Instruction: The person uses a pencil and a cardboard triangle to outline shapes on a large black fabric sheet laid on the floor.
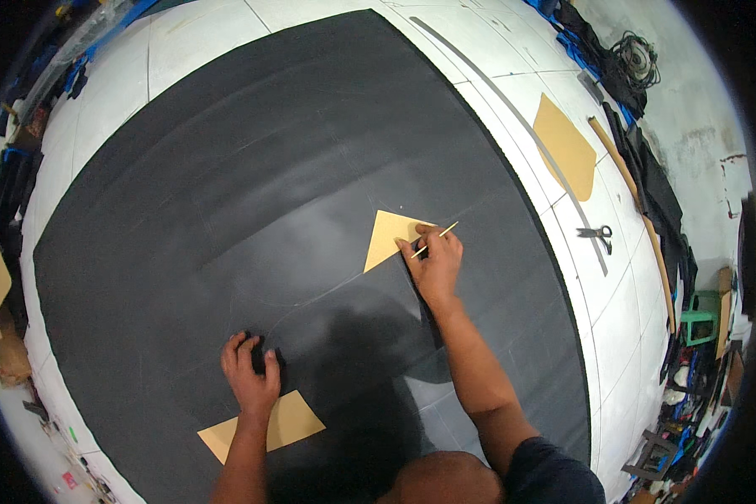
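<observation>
A large sheet of dark grey-black material (168,286) is spread over the floor under both my hands, with faint pale lines drawn on it. My right hand (438,267) is closed on a thin pale-yellow stick (449,229), pencil-like in shape. Its fingers also touch the right end of a small tan card piece (385,238) with angled corners, lying flat on the sheet. To the lower left, my left hand (252,376) is open, fingers apart and bent over the sheet, holding nothing. Beneath that wrist lies another tan card piece (297,422), partly hidden by my forearm.
On the white tiled floor (512,63) at right lie a long grey strip (503,99), a larger tan card piece (564,147) and dark-handled scissors (598,233). Beyond them are a long tan pole (638,197), black material, coiled cable (635,59) and a green stool (699,326).
</observation>
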### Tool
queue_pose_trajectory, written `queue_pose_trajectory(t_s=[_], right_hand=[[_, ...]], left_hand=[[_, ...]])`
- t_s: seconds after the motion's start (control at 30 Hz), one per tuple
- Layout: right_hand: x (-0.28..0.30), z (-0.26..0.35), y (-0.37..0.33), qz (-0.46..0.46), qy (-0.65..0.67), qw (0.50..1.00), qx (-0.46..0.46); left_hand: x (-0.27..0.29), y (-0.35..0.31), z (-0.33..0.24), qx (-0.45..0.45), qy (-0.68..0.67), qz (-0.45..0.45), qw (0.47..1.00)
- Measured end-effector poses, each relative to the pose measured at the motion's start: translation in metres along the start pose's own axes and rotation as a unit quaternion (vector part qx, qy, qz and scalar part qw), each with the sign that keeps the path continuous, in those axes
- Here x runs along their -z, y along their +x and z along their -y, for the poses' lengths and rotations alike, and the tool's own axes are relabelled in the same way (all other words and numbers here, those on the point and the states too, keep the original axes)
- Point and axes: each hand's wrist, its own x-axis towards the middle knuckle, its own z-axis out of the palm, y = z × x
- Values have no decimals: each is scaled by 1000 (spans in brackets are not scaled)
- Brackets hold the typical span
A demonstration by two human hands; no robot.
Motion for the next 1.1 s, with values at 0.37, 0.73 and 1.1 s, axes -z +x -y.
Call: queue_pose_trajectory(t_s=[0.37, 0.73, 1.1], right_hand=[[-3, -8, -6, -24, -3, 1000, 16], [0, -6, -7, 0, -5, 1000, -16], [-4, -6, -9, -15, -42, 998, -52]], left_hand=[[-109, 75, -168, -199, -19, 96, 975], [-115, 114, -156, -181, 2, 122, 976], [-127, 113, -149, -201, -34, 55, 977]])
